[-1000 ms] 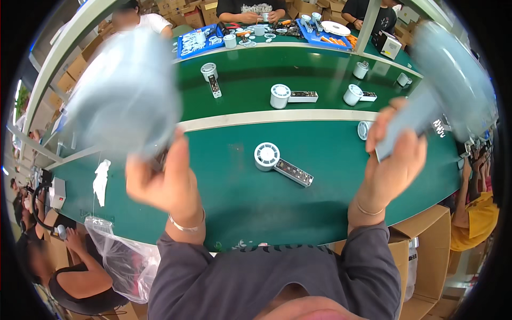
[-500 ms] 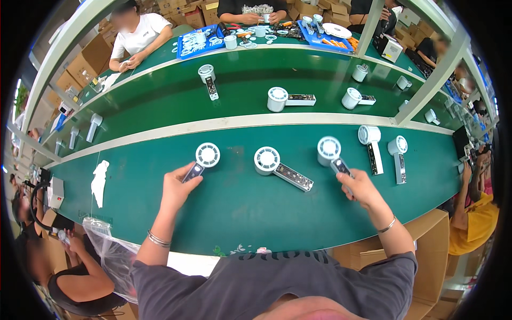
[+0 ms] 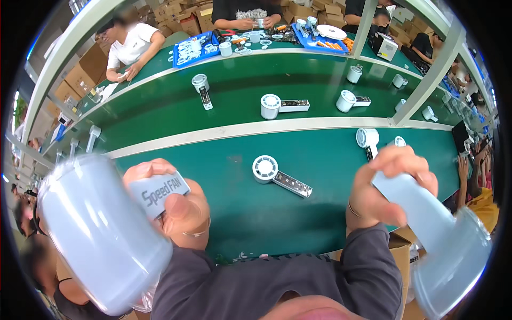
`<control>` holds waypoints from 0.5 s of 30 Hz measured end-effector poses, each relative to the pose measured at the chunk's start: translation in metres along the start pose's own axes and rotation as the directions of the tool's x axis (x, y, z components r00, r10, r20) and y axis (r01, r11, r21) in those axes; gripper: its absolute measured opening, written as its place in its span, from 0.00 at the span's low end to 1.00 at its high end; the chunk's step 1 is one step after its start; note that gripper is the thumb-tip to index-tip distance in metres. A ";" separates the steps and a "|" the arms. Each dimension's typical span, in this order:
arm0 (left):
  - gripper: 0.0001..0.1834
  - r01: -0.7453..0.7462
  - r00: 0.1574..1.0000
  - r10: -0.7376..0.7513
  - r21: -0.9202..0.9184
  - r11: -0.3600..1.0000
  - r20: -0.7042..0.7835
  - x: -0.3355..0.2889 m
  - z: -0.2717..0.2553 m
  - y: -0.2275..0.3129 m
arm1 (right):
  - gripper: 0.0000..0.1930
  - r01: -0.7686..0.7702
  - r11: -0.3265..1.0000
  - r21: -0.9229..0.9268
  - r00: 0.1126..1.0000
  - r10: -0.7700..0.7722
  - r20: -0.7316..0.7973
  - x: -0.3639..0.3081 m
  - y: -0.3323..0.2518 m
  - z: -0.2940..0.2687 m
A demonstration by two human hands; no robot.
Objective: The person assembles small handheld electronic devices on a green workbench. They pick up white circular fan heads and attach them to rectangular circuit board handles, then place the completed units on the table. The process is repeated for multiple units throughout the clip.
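Observation:
Close before the camera, my left hand [image 3: 186, 210] is closed round the handle of a white handheld fan [image 3: 101, 229], whose large round housing hangs to the left. Lettering shows on its smooth handle. My right hand [image 3: 392, 186] grips a second white handheld fan [image 3: 453, 261] by the handle, with its head low at the right. Between my hands, a handheld fan with an exposed circuit board in its handle [image 3: 265, 168] lies on the green table. Beyond my right hand lie two more fans, one with its head showing [image 3: 367, 137], the other [image 3: 399, 141] mostly hidden.
Past a pale rail [image 3: 234, 130], a green conveyor belt [image 3: 234, 109] carries several fans, including a white fan [image 3: 270, 106]. Blue trays [image 3: 181, 60] of parts stand on the far bench, where people sit working. A metal post [image 3: 432, 72] rises at right.
Both hands have lifted their fans from above the table to close before the camera, turning them so the smooth backs show. The unheld fan in the middle stays on the table.

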State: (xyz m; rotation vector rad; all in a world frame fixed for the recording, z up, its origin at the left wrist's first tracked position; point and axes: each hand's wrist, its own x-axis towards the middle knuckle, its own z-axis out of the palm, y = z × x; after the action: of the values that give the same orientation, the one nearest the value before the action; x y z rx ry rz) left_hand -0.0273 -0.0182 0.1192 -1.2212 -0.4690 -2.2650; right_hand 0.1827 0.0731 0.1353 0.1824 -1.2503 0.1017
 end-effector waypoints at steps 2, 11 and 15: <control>0.16 0.255 0.966 -0.258 0.186 0.949 -0.006 -0.008 0.007 -0.004 | 0.34 -0.548 0.821 -0.163 0.831 0.556 0.007 0.003 -0.013 0.003; 0.17 0.307 0.940 -0.337 0.305 0.902 0.051 -0.006 0.001 -0.009 | 0.30 -0.519 0.845 -0.130 0.849 0.527 0.033 -0.006 -0.009 -0.006; 0.21 0.384 0.923 -0.386 -0.102 0.918 -0.001 -0.001 0.001 0.020 | 0.33 -0.493 0.847 0.198 0.849 0.519 -0.104 -0.002 -0.024 -0.004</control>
State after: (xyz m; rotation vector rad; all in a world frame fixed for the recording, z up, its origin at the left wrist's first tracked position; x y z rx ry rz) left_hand -0.0144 -0.0332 0.1204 -1.2388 -0.6428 -2.6585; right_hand 0.1906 0.0502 0.1304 -0.0213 -1.1083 0.6720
